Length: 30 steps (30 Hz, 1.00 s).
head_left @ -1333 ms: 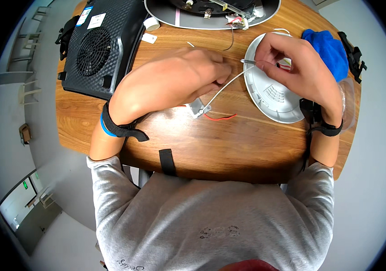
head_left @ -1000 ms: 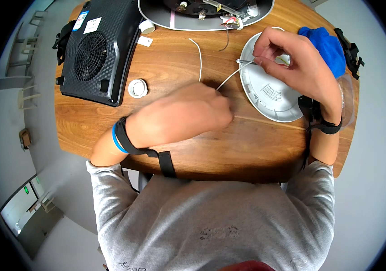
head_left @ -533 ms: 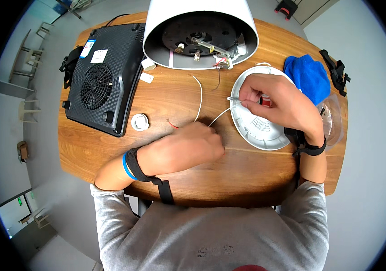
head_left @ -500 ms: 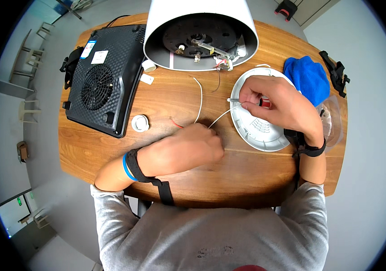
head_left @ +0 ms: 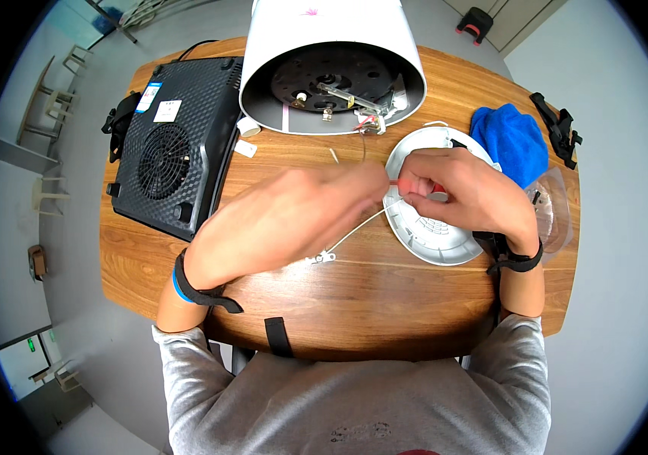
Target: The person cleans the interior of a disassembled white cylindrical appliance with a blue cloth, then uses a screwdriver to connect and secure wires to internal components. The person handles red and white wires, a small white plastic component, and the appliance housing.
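Note:
My right hand [head_left: 464,186] is closed over the white round cover [head_left: 445,256]. In its fingers is a red-handled screwdriver [head_left: 438,188], mostly hidden by the hand. A thin white wire [head_left: 362,224] runs from beside these fingertips down to a small whitish part [head_left: 324,258] on the table. My left hand [head_left: 331,189], smeared by motion, reaches across so that its fingertips come close to the right hand's fingers. Whether it grips anything does not show. Ahead of both hands a white cylindrical housing [head_left: 331,30] lies with its open end toward me, showing a dark disc, a glass tube and loose wires.
On the left lies a black appliance [head_left: 210,98] with a fan grille. Near it are a small white ring [head_left: 248,127] and a white tab [head_left: 246,149]. A blue cloth [head_left: 509,144], a clear plastic tray [head_left: 555,216] and a black strap [head_left: 559,130] sit at the right.
My left hand has lifted off the table and moved forward and right to my right hand. The small whitish part at the wire's end has come into sight.

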Available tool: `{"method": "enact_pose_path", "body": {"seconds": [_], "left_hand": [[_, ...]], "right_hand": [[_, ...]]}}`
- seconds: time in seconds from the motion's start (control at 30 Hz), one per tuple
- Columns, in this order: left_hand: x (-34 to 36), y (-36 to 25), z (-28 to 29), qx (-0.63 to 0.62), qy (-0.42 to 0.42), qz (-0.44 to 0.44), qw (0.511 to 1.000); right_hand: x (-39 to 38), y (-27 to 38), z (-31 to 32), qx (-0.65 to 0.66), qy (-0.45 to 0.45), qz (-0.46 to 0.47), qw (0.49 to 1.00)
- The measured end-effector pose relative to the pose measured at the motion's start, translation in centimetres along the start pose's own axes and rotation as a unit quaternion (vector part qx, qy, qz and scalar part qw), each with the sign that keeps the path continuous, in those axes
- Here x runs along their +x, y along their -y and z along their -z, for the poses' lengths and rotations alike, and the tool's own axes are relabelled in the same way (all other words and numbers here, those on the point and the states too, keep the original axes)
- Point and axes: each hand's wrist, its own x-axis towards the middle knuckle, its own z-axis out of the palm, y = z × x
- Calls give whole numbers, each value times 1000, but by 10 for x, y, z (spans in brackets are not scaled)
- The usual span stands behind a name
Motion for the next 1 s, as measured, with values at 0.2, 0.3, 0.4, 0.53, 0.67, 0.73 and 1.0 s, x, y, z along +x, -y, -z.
{"method": "enact_pose_path", "body": {"seconds": [0.2,0.3,0.4,0.53,0.67,0.73,1.0], "left_hand": [[7,16,-7,19,-103,2,994],[7,18,-8,35,-125,28,991],[9,19,-7,21,-144,50,988],[10,15,-10,-66,-168,70,981],[11,14,-12,-76,-173,62,980],[11,14,-13,-87,-172,58,979],[8,15,-8,2,-186,76,980]], "right_hand": [[0,-6,-1,6,-1,35,999],[0,-7,0,16,11,45,999],[-1,-9,-1,24,27,55,998],[-2,-6,-7,31,1,91,995],[-2,0,-9,38,21,77,996],[0,-2,-11,46,28,89,995],[6,-1,-14,40,-9,45,998]]}}
